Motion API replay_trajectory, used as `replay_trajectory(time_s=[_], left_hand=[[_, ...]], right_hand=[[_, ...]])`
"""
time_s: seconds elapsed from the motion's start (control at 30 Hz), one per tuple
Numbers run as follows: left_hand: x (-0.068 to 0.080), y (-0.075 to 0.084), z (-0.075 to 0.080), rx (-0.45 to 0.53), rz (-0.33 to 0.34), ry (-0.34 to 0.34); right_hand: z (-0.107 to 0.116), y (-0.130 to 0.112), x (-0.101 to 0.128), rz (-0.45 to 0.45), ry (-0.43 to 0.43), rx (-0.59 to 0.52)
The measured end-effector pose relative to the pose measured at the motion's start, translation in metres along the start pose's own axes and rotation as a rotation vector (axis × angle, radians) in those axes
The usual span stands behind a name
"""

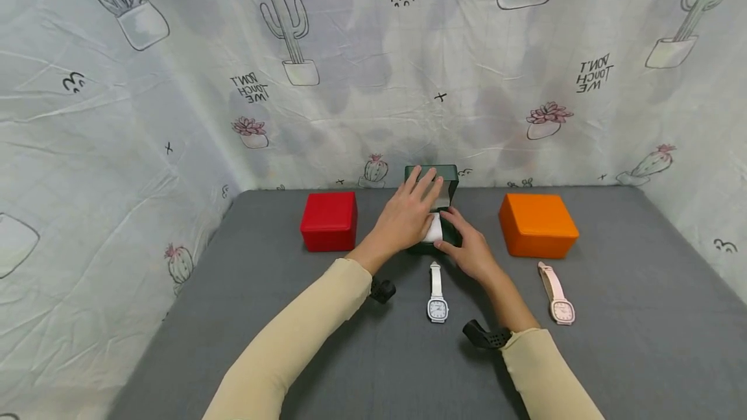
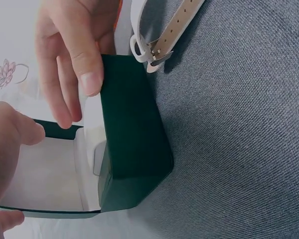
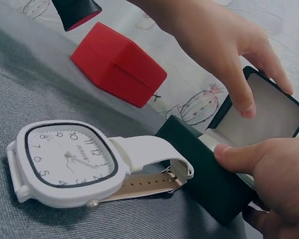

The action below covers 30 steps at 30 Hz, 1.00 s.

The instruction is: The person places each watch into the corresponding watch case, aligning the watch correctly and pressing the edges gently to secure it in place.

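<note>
A dark green box stands mid-table with its lid raised, showing a white lining and a white cushion. My left hand lies over the lid with fairly straight fingers, touching its edge and inner face. My right hand holds the box base at its front right, with the thumb pressed on the rim. A white watch lies flat just in front of the box, its square face up.
A shut red box sits to the left and a shut orange box to the right. A pink watch lies in front of the orange box. Grey cloth covers the table; printed sheets wall three sides.
</note>
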State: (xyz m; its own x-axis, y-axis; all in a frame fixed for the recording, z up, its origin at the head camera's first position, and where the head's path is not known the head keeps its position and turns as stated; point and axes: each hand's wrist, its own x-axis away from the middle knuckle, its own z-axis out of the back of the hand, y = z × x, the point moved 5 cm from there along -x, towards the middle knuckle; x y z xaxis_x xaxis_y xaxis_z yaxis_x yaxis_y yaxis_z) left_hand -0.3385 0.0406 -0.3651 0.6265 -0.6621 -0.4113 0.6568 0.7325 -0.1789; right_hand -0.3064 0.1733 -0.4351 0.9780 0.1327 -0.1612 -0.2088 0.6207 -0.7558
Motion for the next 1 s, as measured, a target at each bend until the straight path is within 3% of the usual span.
replay_trajectory(time_s=[0.43, 0.8, 1.0], left_hand=[[0.014, 0.001, -0.010, 0.096, -0.024, -0.072], [0.026, 0.001, -0.020, 0.114, -0.007, -0.135], [0.029, 0.001, -0.026, 0.165, 0.017, -0.203]], right_hand=[[0.002, -0.003, 0.000, -0.001, 0.001, 0.014], [0.002, -0.006, 0.002, -0.040, -0.012, 0.028], [0.000, -0.006, 0.003, -0.032, 0.003, 0.029]])
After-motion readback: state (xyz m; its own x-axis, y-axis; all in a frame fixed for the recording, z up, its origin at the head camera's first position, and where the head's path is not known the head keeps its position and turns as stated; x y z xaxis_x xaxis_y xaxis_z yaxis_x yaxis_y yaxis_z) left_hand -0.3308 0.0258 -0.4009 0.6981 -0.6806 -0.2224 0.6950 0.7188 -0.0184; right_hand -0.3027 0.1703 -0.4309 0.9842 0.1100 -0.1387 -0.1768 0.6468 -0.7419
